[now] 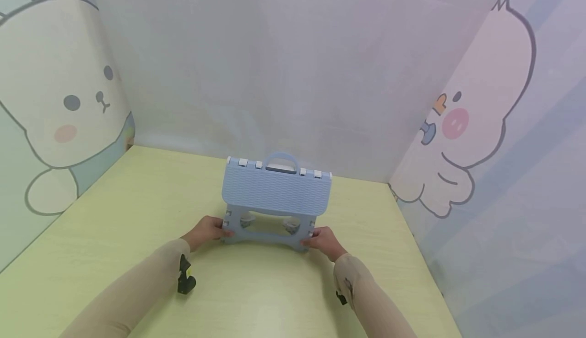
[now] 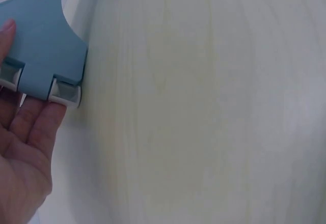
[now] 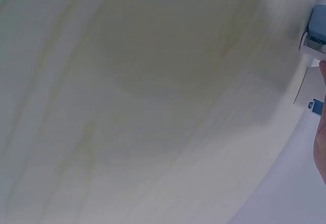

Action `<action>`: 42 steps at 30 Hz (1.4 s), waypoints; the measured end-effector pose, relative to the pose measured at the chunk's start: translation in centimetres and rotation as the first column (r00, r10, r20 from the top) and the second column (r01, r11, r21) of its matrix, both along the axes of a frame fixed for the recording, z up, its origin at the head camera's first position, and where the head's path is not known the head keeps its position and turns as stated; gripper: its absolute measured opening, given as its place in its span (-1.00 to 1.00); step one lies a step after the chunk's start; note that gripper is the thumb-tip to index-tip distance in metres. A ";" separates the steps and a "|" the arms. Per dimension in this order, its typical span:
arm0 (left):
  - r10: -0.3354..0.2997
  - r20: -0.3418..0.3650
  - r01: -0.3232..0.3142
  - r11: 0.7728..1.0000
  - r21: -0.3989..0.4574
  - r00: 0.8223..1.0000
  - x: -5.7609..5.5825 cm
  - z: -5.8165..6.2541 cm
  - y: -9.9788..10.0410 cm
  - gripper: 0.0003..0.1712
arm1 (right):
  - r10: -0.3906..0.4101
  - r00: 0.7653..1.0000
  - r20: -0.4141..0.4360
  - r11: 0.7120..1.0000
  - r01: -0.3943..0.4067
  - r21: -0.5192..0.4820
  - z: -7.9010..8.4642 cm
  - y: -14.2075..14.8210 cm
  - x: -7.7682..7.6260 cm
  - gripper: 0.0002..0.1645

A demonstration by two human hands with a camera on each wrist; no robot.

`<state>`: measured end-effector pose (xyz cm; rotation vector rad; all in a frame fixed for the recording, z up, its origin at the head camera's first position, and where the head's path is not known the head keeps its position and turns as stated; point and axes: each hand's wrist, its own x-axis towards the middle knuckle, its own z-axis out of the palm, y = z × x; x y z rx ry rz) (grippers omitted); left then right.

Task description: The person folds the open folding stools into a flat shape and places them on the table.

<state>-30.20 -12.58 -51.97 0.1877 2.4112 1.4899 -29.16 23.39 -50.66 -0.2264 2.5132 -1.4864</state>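
Folding stool is upright on the worktop, towards its far end. My left hand and right hand each grasp a lower side of the near leg frame, fingers clamped on. Done: legs standing, handle up top. Left, I reckon: near top panel slopes, so it's only part-folded; flattening or closing remains, can't tell which.

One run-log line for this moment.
folding stool: blue, handle at top | left hand: grips its left side | right hand: grips its right side | table: beneath stool
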 end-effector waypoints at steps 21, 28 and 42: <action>-0.009 -0.007 0.009 1.000 -0.020 1.000 -0.2 -0.1 -0.1 -0.61 | 0.006 1.000 0.008 1.000 -0.006 -0.011 0.1 0.1 -0.1 -0.72; -0.013 -0.010 0.012 0.999 -0.030 1.000 -0.2 0.0 -0.2 -0.62 | 0.008 1.000 -0.003 1.000 -0.008 -0.010 -0.1 0.1 -0.1 -0.73; -0.011 -0.013 0.011 0.999 -0.032 1.000 -0.2 0.0 -0.2 -0.62 | 0.006 1.000 -0.011 1.000 -0.006 0.007 0.0 0.1 0.0 -0.73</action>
